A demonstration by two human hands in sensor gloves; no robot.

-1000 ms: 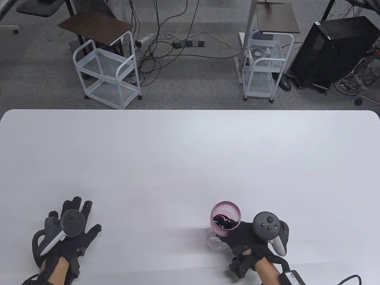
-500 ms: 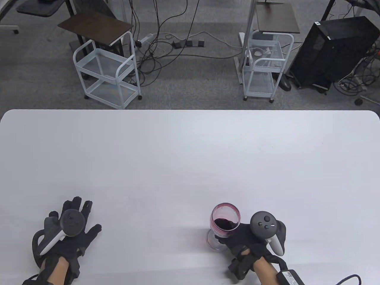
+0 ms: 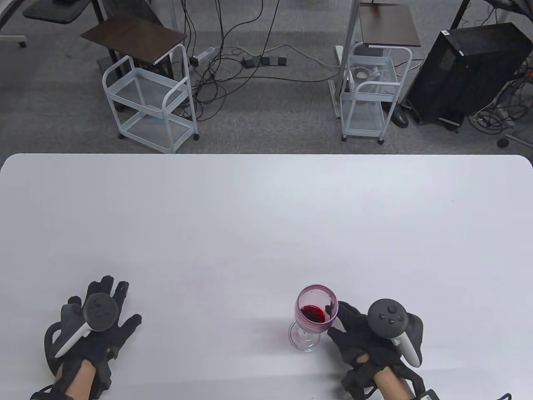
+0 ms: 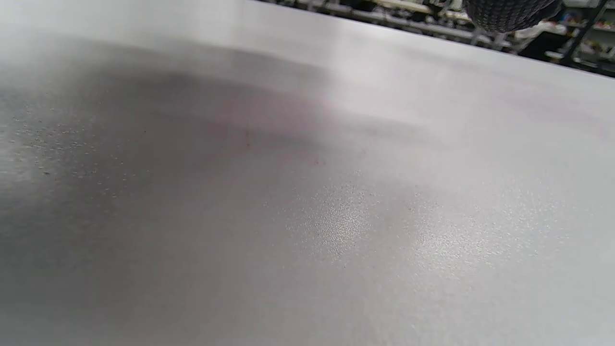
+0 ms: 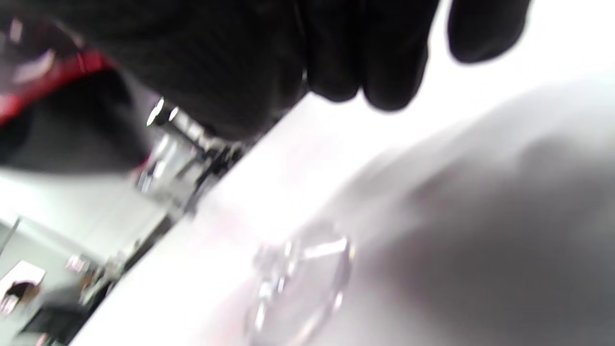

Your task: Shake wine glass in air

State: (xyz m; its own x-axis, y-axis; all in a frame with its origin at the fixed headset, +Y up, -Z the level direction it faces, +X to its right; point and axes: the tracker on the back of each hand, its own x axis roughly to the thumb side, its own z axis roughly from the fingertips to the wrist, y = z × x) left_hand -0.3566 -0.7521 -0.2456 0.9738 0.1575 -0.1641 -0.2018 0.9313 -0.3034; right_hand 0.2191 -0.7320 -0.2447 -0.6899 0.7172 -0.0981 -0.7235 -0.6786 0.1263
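A wine glass (image 3: 313, 320) with a little red wine stands upright on the white table (image 3: 266, 216), near the front edge right of centre. My right hand (image 3: 339, 320) lies just right of it, fingers spread towards the bowl and not closed round it. In the blurred right wrist view my gloved fingers (image 5: 375, 72) hang above the table, with the glass's foot (image 5: 298, 283) resting on the surface below and the red bowl (image 5: 29, 91) at the upper left. My left hand (image 3: 100, 325) rests flat and empty on the table at the front left.
Beyond the table's far edge stand two white wire carts (image 3: 152, 104) (image 3: 368, 100), a black computer case (image 3: 466, 71) and loose cables on the floor. The left wrist view shows bare table and one fingertip (image 4: 509, 12).
My right hand has let go of the glass and slid to the right. The glass now stands on the table and the wine has settled. The left hand has not moved.
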